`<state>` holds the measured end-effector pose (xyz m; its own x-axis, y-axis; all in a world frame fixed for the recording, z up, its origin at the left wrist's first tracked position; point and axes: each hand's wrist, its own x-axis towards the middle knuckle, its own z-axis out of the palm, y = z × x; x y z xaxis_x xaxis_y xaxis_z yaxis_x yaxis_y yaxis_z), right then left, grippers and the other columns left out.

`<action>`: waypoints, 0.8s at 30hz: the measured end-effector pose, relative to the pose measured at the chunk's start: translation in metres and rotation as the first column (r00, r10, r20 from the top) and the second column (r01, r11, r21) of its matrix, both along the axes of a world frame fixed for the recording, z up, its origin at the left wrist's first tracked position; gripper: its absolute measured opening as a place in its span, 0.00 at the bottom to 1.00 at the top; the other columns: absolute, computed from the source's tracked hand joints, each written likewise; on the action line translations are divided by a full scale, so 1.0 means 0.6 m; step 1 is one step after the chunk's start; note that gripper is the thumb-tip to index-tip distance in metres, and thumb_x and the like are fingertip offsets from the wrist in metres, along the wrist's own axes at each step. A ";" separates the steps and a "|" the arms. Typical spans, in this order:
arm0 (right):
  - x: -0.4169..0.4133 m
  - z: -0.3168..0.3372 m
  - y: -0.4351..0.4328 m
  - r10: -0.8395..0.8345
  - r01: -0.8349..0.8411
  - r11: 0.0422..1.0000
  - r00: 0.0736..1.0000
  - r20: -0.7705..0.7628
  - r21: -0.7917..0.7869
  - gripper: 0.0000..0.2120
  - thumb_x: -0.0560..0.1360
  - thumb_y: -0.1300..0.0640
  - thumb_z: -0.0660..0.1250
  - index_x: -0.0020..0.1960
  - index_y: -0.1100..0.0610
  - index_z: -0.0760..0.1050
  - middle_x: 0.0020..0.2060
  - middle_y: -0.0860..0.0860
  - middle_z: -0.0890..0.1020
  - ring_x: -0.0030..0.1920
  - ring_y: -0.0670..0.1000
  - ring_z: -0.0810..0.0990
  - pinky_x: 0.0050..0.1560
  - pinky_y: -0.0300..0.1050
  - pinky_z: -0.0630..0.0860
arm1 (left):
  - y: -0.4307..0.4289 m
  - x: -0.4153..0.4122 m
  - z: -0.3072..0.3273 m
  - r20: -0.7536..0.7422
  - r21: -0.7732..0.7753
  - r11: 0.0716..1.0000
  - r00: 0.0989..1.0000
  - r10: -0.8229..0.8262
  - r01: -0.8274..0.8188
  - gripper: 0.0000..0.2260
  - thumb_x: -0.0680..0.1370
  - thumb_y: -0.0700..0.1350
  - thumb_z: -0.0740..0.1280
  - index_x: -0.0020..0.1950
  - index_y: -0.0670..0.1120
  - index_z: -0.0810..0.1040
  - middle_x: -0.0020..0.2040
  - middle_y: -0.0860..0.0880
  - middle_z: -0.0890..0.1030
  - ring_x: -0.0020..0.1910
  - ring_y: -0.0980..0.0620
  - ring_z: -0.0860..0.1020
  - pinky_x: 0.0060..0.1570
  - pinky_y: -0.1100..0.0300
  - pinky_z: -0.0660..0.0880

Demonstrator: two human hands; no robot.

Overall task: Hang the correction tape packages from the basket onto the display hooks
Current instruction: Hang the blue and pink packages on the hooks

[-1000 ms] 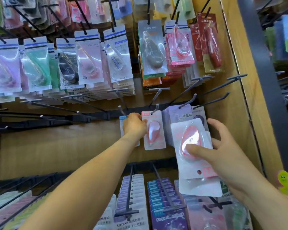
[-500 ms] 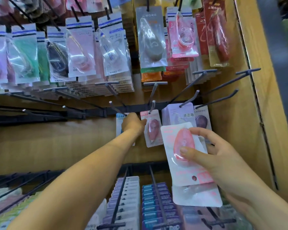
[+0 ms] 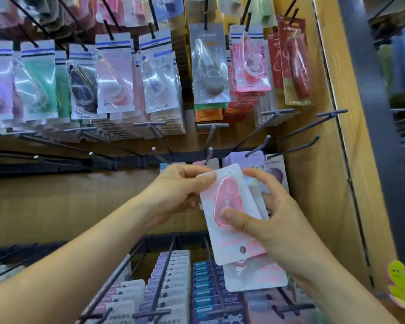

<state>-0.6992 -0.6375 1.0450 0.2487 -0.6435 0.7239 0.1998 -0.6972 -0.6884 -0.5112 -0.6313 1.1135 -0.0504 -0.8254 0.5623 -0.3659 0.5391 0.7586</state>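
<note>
Both hands: L hand [image 3: 173, 192] & R hand [image 3: 267, 220] grip pink pkg [image 3: 229, 220] between them.

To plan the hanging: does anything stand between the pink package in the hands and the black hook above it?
Nothing visible does. The pink-and-white blister-card correction tape package sits just below the tip of the black metal hook, with only air between.

Wooden side panel [image 3: 360, 160], grey post [image 3: 369, 66], green smiley-faced trinket [image 3: 400, 279] lower right.
</note>
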 end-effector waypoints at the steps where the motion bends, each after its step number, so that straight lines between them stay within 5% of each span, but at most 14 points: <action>1: 0.000 0.000 0.000 0.013 -0.013 1.000 1.000 0.004 0.002 0.33 0.58 0.46 0.79 0.59 0.31 0.72 0.54 0.47 0.84 0.50 0.51 0.85 0.46 0.52 0.84 | 0.002 0.001 -0.002 0.005 0.007 1.000 1.000 -0.003 0.003 0.11 0.75 0.50 0.71 0.52 0.45 0.85 0.46 0.45 0.85 0.43 0.48 0.81 0.45 0.54 0.77; 5: -0.002 -0.003 0.006 0.028 -0.029 1.000 0.999 -0.033 -0.012 0.31 0.56 0.41 0.78 0.58 0.33 0.74 0.54 0.48 0.84 0.50 0.52 0.85 0.52 0.54 0.83 | 0.013 -0.004 -0.010 -0.014 -0.017 1.000 1.000 0.020 -0.020 0.07 0.79 0.45 0.68 0.51 0.43 0.83 0.43 0.46 0.84 0.39 0.51 0.82 0.34 0.61 0.76; 8: -0.014 -0.005 0.015 0.027 -0.032 0.998 0.995 -0.095 -0.050 0.26 0.60 0.44 0.77 0.58 0.37 0.76 0.51 0.49 0.86 0.49 0.50 0.85 0.51 0.47 0.83 | 0.022 -0.002 -0.014 -0.069 -0.038 0.994 0.993 0.098 -0.100 0.06 0.80 0.44 0.66 0.48 0.44 0.82 0.41 0.45 0.84 0.38 0.50 0.81 0.32 0.62 0.76; 14: -0.033 -0.012 -0.004 -0.226 0.224 0.974 0.970 0.091 0.028 0.01 0.74 0.54 0.73 0.44 0.48 0.82 0.38 0.51 0.84 0.37 0.51 0.80 0.39 0.46 0.76 | 0.044 0.014 -0.038 -0.347 0.037 0.995 0.932 0.103 -0.097 0.04 0.80 0.41 0.66 0.49 0.41 0.80 0.41 0.44 0.84 0.37 0.52 0.84 0.33 0.61 0.80; 17: -0.029 -0.019 -0.003 -0.262 0.253 0.965 0.942 0.208 0.066 0.11 0.75 0.48 0.70 0.40 0.54 0.84 0.31 0.46 0.83 0.33 0.45 0.79 0.36 0.39 0.75 | 0.056 0.018 -0.059 -0.532 0.068 0.998 0.845 0.048 -0.013 0.04 0.80 0.39 0.65 0.52 0.39 0.77 0.42 0.43 0.85 0.37 0.51 0.85 0.31 0.62 0.80; 20: -0.010 -0.026 0.015 -0.188 0.186 0.982 0.969 0.159 0.024 0.22 0.67 0.40 0.70 0.39 0.61 0.83 0.27 0.48 0.78 0.28 0.45 0.75 0.32 0.35 0.71 | 0.070 0.014 -0.084 -0.695 0.000 0.999 0.718 -0.038 0.053 0.03 0.82 0.38 0.62 0.51 0.38 0.74 0.39 0.44 0.85 0.36 0.52 0.85 0.31 0.62 0.80; 24: 0.028 -0.025 0.030 -0.106 0.107 0.994 0.989 0.108 -0.009 0.13 0.67 0.44 0.73 0.30 0.52 0.83 0.26 0.45 0.81 0.28 0.42 0.76 0.34 0.36 0.73 | 0.084 -0.010 -0.128 -0.743 -0.030 0.989 0.659 -0.119 0.145 0.05 0.83 0.39 0.60 0.53 0.38 0.74 0.42 0.43 0.85 0.37 0.49 0.85 0.33 0.61 0.81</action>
